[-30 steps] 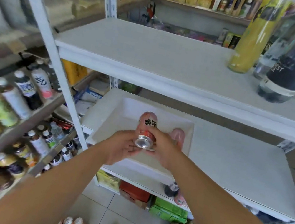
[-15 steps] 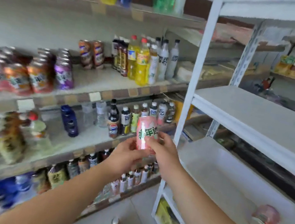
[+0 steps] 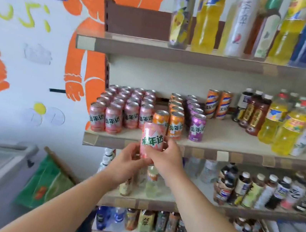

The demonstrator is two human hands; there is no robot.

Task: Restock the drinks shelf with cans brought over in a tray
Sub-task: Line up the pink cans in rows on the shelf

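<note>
Pink can (image 3: pixel 151 143) upright, gripped jointly by left hand (image 3: pixel 127 164) and right hand (image 3: pixel 167 157), just before drinks shelf (image 3: pixel 222 154) edge, near pink cans (image 3: pixel 121 106); contact with shelf apparently none.

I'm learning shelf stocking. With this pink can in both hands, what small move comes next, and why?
Probably lift the pink can, gripped by the left hand and right hand, up and left to the pink cans on the shelf, since it matches them.

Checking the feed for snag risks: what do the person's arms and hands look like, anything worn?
Both forearms are bare up to the frame edge: no sleeves in view. The left hand and right hand show no gloves, rings, watch or wristband.
</note>
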